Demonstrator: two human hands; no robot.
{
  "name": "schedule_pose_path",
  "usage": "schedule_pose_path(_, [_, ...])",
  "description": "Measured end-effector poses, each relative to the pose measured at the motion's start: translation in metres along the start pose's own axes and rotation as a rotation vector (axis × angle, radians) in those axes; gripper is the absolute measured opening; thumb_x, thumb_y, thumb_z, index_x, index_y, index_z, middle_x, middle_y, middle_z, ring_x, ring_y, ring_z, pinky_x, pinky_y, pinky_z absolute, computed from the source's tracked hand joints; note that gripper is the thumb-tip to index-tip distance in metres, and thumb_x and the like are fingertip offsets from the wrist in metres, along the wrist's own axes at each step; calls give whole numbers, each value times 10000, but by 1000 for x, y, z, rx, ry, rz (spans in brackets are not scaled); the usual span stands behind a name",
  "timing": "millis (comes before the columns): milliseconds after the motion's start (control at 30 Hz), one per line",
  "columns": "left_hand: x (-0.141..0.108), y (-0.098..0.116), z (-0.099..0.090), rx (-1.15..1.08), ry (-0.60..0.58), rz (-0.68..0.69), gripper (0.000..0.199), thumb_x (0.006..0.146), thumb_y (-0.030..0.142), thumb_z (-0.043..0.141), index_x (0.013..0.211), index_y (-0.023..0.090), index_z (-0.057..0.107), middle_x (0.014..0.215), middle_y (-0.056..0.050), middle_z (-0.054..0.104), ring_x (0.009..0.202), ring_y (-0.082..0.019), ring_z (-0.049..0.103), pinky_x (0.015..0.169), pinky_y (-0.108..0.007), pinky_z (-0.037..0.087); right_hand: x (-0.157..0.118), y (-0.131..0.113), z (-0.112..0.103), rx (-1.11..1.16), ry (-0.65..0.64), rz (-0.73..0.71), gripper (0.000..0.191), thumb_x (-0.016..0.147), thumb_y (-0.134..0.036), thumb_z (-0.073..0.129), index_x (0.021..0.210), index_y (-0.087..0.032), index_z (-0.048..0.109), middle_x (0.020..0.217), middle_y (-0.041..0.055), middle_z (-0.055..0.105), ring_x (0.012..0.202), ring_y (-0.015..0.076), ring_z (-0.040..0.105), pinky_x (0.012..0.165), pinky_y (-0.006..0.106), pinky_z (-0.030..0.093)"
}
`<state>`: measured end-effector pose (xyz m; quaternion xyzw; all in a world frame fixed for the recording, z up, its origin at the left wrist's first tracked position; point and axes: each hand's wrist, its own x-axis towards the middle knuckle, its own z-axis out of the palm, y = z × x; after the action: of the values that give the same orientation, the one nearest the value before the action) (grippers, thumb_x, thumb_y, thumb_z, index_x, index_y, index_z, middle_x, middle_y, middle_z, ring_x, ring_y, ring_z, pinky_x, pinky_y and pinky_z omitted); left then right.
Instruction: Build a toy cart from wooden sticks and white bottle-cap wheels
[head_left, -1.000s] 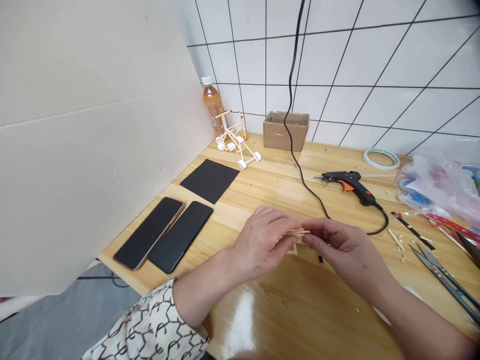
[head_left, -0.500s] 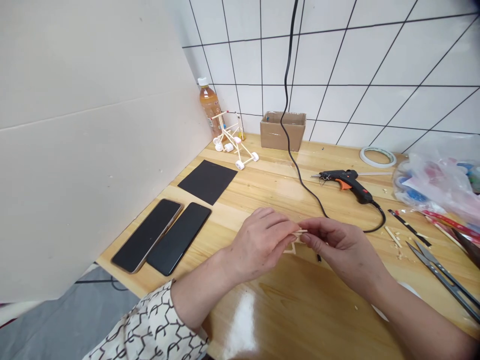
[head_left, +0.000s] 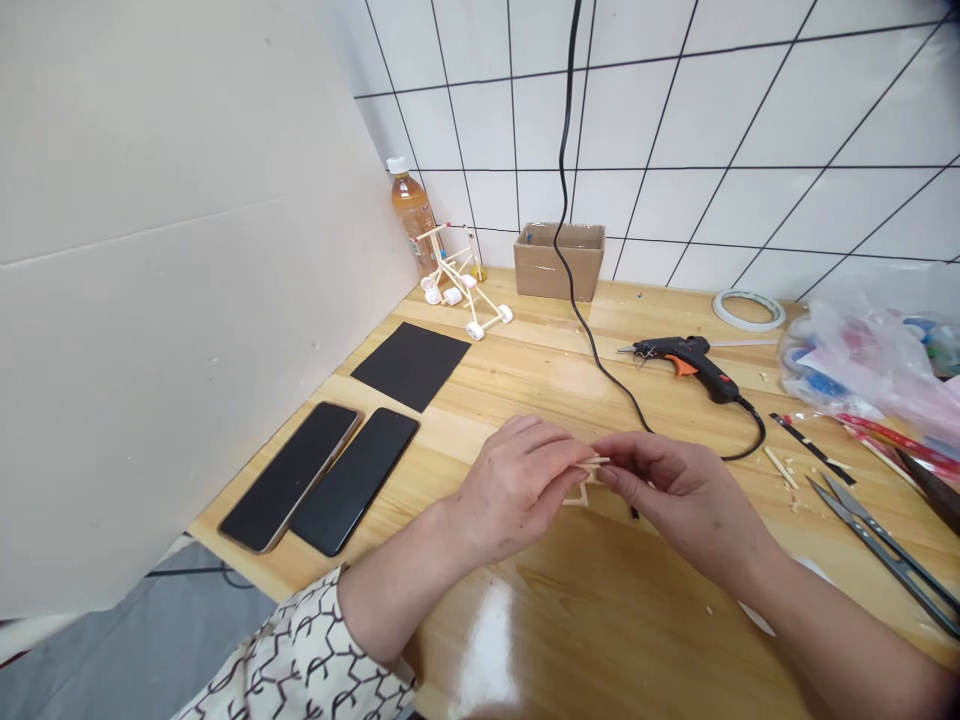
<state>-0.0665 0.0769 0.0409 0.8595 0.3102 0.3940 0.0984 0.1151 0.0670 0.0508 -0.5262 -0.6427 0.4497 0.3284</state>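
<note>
Over the wooden table my left hand (head_left: 514, 490) is closed, thumb and fingers pinching a small frame of thin wooden sticks (head_left: 576, 502). Stick ends (head_left: 597, 461) poke out past those fingertips towards my right hand (head_left: 679, 497). My right thumb and forefinger are pinched together at the same stick ends, touching them. Most of the stick frame is hidden behind the fingers; a pale corner shows below the left thumb.
Two phones (head_left: 356, 478) and black sheet (head_left: 411, 365) lie left. Behind are a stick-built wheeled model (head_left: 454, 270), bottle (head_left: 411, 205) and cardboard box (head_left: 559, 270). Rightward lie a glue gun (head_left: 686, 360), tape roll (head_left: 748, 310), snips (head_left: 885, 550) and plastic bags (head_left: 885, 350). A black cable (head_left: 581, 310) crosses the table.
The view has shifted slightly, so the background sits a little further left. Both hands keep nearly the same pose around the stick frame.
</note>
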Motion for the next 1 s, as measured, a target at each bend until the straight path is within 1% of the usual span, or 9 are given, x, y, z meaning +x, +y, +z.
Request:
schedule_pose_path(233, [0, 1, 0, -11, -1, -15, 129, 841, 155, 513, 940, 150, 596, 830, -61, 673, 718, -139, 581, 660, -286, 464, 0, 1, 0, -14, -3, -4, 254, 746, -380, 582, 880, -186, 676, 784, 57, 715, 700, 193, 645, 642, 324, 524])
schedule_pose_path(433, [0, 1, 0, -21, 1, -11, 136, 810, 125, 556, 939, 119, 599, 832, -64, 665, 724, -139, 578, 663, -286, 465, -1, 0, 0, -4, -7, -9, 237, 748, -361, 578, 874, -184, 672, 772, 49, 715, 683, 184, 640, 627, 306, 516])
schedule_pose_path(567, [0, 1, 0, -26, -1, -23, 133, 816, 127, 550, 939, 127, 598, 845, -58, 660, 743, -137, 580, 675, -286, 467, 0, 0, 0, 7, -37, -15, 213, 775, -335, 556, 888, -190, 665, 801, 42, 715, 706, 178, 635, 645, 300, 506])
schedule_pose_path(833, [0, 2, 1, -16, -7, -43, 128, 832, 146, 533, 945, 146, 595, 835, -53, 657, 736, -139, 576, 665, -286, 468, -1, 2, 0, 21, -57, -14, 202, 789, -303, 547, 909, -189, 662, 813, 29, 711, 718, 162, 626, 653, 280, 501])
schedule_pose_path(1000, [0, 3, 1, -8, -16, -43, 120, 832, 143, 536, 937, 142, 594, 833, -53, 658, 735, -138, 574, 659, -284, 468, -1, 2, 0, 35, -47, -18, 197, 782, -287, 550, 904, -190, 669, 799, 20, 712, 714, 154, 633, 652, 266, 505])
